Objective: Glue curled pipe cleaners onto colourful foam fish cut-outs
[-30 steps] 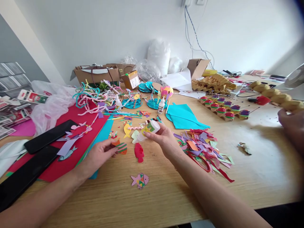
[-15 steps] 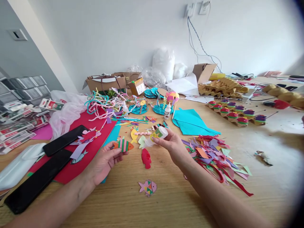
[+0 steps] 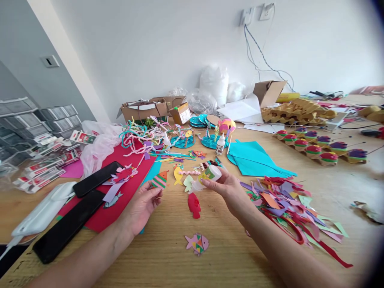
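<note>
Pinched in my left hand (image 3: pixel 145 202) is an orange paper fish (image 3: pixel 160 180) with green and pink stripes, its pointed end tipped upward. My right hand (image 3: pixel 229 186) grips a small white plastic bottle (image 3: pixel 211 174) with a yellow-green label, tilted so that its clear end points down to the left. Under that end lie a pale green paper fish (image 3: pixel 188 183) and a red paper fish (image 3: pixel 194 205) with a shiny wet-looking patch. A yellow paper fish (image 3: pixel 177 175) lies between my hands. Nearer to me rests a pink paper fish (image 3: pixel 197 243) with coloured triangles.
Paper scraps (image 3: pixel 285 204) are heaped beside my right forearm. Blue sheets (image 3: pixel 255 158) lie behind them, near a white glue bottle (image 3: pixel 220 145). Painted egg-carton pieces (image 3: pixel 321 148) stand at right. On the left are a red sheet (image 3: pixel 93 216) and a black phone-like slab (image 3: pixel 67 228).
The view has swung left, so everything sits further right. In my left hand, the striped fish has turned from level to nose-up. My right hand still holds the bottle at a tilt.
</note>
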### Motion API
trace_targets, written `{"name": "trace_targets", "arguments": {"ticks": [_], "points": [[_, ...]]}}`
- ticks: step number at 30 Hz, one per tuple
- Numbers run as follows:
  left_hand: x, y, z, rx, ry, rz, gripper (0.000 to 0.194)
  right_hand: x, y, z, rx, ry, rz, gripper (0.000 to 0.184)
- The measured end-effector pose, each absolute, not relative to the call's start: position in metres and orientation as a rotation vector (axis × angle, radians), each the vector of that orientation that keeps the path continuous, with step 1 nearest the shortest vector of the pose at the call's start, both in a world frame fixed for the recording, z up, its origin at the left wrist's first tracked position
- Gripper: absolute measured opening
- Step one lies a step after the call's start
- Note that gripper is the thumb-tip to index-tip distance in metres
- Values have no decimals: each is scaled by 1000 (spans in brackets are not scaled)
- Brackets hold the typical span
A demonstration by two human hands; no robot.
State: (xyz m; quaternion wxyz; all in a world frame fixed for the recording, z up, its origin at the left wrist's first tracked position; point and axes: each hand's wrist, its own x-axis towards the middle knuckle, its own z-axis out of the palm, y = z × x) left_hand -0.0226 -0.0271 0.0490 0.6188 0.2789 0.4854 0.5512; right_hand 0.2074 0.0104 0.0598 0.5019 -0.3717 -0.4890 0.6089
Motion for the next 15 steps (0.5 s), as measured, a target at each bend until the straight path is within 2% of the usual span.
{"name": "trace_targets", "arguments": {"ticks": [15], "points": [[-23,-25,46,730,1094,1296,30,208,11,59,-923,-1178,1466,40]]}}
